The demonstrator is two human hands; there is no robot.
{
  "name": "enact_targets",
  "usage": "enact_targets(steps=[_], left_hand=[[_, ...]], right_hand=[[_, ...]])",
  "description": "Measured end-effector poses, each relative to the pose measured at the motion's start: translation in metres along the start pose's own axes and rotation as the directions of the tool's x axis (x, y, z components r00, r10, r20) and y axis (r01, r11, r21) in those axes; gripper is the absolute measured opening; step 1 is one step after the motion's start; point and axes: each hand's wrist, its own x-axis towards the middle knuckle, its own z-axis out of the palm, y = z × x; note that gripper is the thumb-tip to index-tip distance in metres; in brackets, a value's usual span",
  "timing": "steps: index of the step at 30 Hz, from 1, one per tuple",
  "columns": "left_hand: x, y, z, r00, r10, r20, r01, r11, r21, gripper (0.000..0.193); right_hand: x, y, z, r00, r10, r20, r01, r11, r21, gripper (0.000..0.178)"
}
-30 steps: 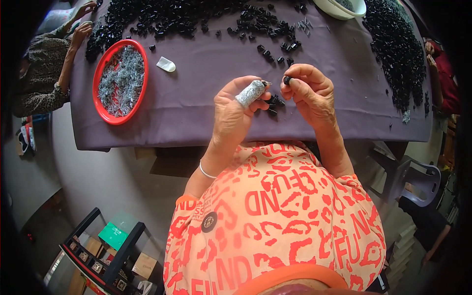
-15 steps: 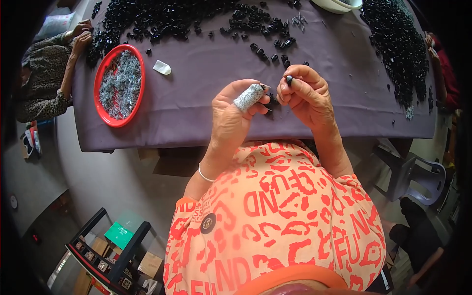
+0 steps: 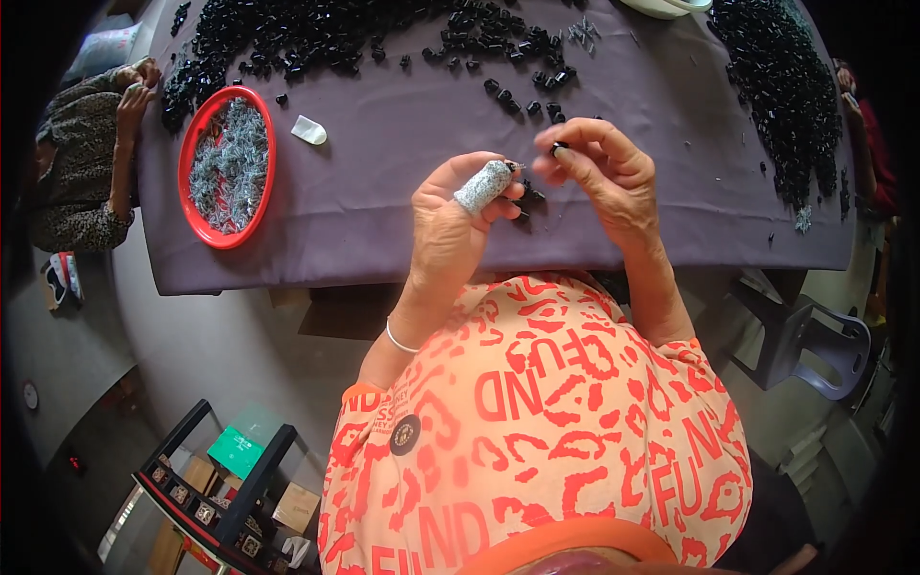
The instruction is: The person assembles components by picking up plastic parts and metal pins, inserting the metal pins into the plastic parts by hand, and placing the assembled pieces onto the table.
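My left hand (image 3: 446, 220) is closed over the near part of the table, one finger covered by a speckled grey sleeve (image 3: 483, 188). Thin metal pins (image 3: 517, 166) and a dark bit poke out at its fingertips. Between the thumb and forefinger of my right hand (image 3: 618, 187) is a small shiny black plastic piece (image 3: 560, 149); the other fingers are curled and slightly blurred. Small black parts (image 3: 529, 195) show between the two hands, close to my left fingers; whether they are held or lying on the cloth is unclear.
A red oval tray (image 3: 189, 206) of grey pins stands on the purple cloth (image 3: 364, 220) at the left, beside a white finger cot (image 3: 309, 130). Black pieces (image 3: 297, 38) are heaped at the back and right (image 3: 781, 105). A pale bowl (image 3: 666, 8) sits far right. Other people's hands (image 3: 134, 86) are at the sides.
My right hand has moved slightly right and up, away from my left, with the black piece still pinched. My left hand stays nearly in place.
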Motion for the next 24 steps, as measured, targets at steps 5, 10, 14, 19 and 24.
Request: enact_targets(steps=[5,10,14,19,24], left_hand=[[0.003,-0.003,-0.003,1.0,-0.002,-0.008,0.003,0.998,0.059,0.024],[0.003,-0.001,-0.001,1.0,0.018,-0.015,-0.017,0.997,0.072,0.022],[0.002,0.003,0.003,0.999,0.004,-0.049,-0.004,1.0,0.007,0.016],[0.002,0.004,0.003,0.998,0.015,-0.054,-0.016,1.0,-0.011,0.017],[-0.001,0.006,0.004,0.998,0.016,-0.054,-0.016,1.0,-0.002,0.017]], right_hand=[[0.002,0.009,-0.008,0.931,-0.365,-0.01,0.314,0.815,-0.487,0.015],[-0.002,-0.003,-0.002,0.997,-0.082,0.008,0.083,0.996,-0.04,0.014],[0.0,-0.003,0.001,0.996,0.028,0.08,-0.047,0.97,0.239,0.014],[0.0,0.003,0.006,0.998,-0.052,0.044,0.044,0.985,0.17,0.014],[-0.006,0.002,0.012,0.991,-0.137,0.003,0.137,0.988,-0.073,0.016]])
